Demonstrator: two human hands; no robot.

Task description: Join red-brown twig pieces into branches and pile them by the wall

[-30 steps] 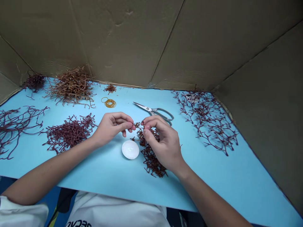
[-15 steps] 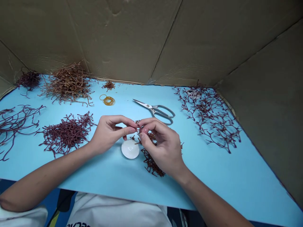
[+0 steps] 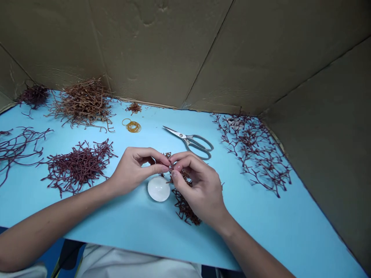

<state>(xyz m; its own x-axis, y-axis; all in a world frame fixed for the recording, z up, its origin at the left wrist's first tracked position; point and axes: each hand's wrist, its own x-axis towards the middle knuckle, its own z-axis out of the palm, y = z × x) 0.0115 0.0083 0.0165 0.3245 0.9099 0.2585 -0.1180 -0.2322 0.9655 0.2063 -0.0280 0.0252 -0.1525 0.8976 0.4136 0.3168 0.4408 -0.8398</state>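
Apart a second ago, the left hand (image 3: 138,170) and right hand (image 3: 201,184) are brought together, both pinched on a small brown piece (image 3: 171,167), apparently worked jointly.

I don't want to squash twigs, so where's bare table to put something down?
The biggest bare patch lies right of the right forearm, nearer than the forked twigs. Another is between the forearms, nearer than the white dish. It's crowded around the left hand, right hand and brown pile, and among the left twig heaps.

Rough woody pieces (image 3: 187,210), glossy dish (image 3: 159,189), metal blades (image 3: 174,132), matt cardboard (image 3: 150,50).
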